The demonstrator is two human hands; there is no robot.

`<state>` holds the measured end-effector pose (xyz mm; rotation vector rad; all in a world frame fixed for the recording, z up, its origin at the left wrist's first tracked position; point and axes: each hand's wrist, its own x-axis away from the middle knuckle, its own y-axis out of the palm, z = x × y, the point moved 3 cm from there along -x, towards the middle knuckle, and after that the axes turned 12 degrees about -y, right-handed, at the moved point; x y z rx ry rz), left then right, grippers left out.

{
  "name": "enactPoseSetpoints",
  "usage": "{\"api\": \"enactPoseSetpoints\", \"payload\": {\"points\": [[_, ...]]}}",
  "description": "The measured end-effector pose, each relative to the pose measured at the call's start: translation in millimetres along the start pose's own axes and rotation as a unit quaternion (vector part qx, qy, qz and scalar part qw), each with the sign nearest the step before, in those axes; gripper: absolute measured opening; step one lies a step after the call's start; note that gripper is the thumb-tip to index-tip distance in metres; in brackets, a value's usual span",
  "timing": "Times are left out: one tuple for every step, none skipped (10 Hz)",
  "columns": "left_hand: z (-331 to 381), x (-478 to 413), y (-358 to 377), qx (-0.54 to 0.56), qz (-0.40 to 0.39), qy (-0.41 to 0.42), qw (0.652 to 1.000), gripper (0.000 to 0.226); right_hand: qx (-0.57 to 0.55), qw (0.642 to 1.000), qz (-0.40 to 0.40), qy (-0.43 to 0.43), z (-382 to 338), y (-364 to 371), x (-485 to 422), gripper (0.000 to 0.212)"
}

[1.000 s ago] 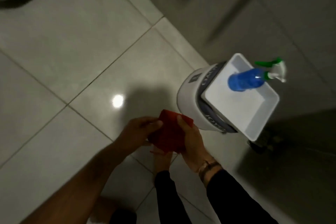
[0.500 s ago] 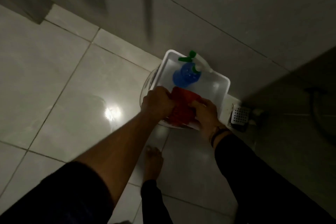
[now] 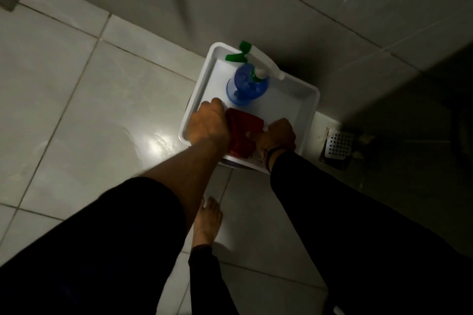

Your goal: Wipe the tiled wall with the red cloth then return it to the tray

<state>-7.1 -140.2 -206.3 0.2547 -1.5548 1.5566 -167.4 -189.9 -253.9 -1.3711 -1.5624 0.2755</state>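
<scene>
Red cloth, folded, dark, in white tray

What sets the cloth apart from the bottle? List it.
The cloth is red, folded and lying flat; the bottle is blue and stands upright. Both hands, left and right, are on the cloth; neither touches the bottle. Both sit in the white tray.

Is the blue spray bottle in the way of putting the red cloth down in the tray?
No. The red cloth is already down in the near part of the white tray, between the left hand and right hand. The blue spray bottle stands farther back, beside it.
</scene>
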Motion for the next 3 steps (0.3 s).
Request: {"api": "enactPoseSetpoints", "payload": {"points": [[-9.1, 27.1, -17.3, 0.035, 0.014, 0.022, 0.999, 0.04, -0.006, 1.0, 0.02, -0.018, -14.4, -12.0, 23.5, 0.063], [-28.2, 51.1, -49.8, 0.061, 0.033, 0.038, 0.997, 0.037, -0.046, 0.997, 0.046, -0.036, -41.4, -26.6, 58.4, 0.05], [-84.4, 107.6, -103.4, 0.05, 0.082, 0.032, 0.995, 0.042, -0.107, 0.984, 0.083, -0.119, -92.7, -64.8, 147.9, 0.029]]}}
